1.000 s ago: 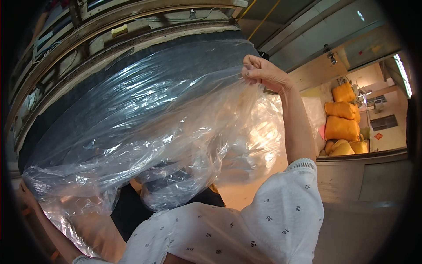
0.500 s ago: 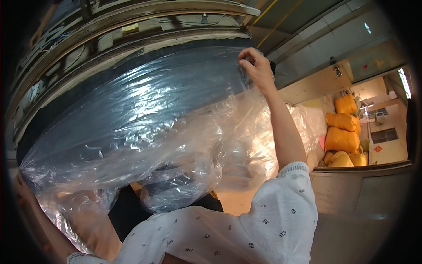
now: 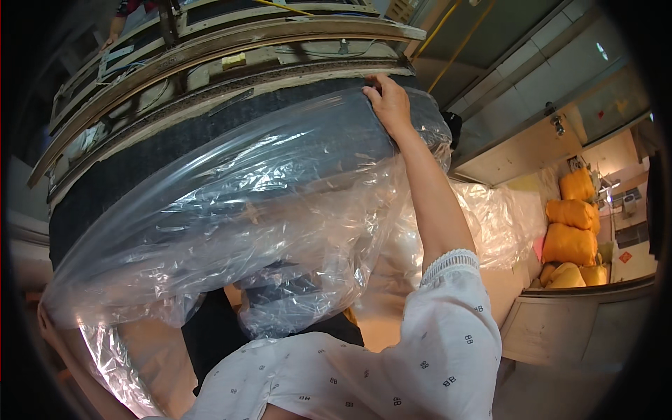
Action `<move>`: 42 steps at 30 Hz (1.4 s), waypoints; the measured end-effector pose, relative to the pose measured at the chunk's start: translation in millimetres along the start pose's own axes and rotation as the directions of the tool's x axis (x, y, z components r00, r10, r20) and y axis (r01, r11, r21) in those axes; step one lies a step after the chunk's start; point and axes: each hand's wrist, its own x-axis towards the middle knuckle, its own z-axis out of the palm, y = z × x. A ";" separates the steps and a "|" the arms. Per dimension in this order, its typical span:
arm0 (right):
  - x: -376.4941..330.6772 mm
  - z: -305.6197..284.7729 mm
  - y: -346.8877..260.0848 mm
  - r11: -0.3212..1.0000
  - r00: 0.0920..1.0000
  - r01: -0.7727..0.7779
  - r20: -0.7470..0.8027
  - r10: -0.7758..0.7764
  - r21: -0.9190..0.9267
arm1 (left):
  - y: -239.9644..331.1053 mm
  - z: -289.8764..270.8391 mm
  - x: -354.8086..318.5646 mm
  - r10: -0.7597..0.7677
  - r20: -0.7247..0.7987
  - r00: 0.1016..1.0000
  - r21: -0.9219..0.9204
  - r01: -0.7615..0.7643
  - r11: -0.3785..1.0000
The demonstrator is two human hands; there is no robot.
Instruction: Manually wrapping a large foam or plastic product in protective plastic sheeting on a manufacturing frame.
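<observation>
A wide sheet of clear plastic film is stretched in front of me over a long dark surface. My right hand, arm reaching forward, has its fingers curled and pinched on the film's far edge at the right. At the far left my left hand grips the gathered corner of the film; its fingers are partly dark near the picture's rim. Between the hands the film's upper edge runs taut in a slant. Its lower part hangs in crinkled folds against my body and over my dark trousers.
Beyond the dark surface runs a worn machine frame with long rails. Part of another person shows at the top left. More crumpled film lies on the floor at right, near stacked orange sacks and a metal cabinet.
My right hand has come slightly left, drawing the film's far edge toward me and baring more dark surface. The left hand sits slightly lower and more to the right in view.
</observation>
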 end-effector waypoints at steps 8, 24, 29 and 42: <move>34.4 7.4 1.1 0.940 0.930 0.225 -0.232 -0.286 -0.255 | -13.1 34.5 -19.6 -0.362 0.020 0.932 -0.692 0.274 0.668; 56.7 30.0 57.8 0.963 0.956 -0.143 -0.221 0.195 0.228 | 82.2 225.1 149.2 -0.146 -0.064 0.987 -0.312 0.119 0.943; 70.4 37.8 53.2 0.975 0.949 -0.181 -0.235 0.208 0.131 | 104.7 242.0 171.5 -0.176 -0.053 0.983 -0.303 0.152 0.941; 78.4 49.7 71.0 0.972 0.903 -0.233 -0.365 0.226 0.025 | -7.0 246.2 223.9 -0.117 -0.180 0.977 0.015 0.122 0.992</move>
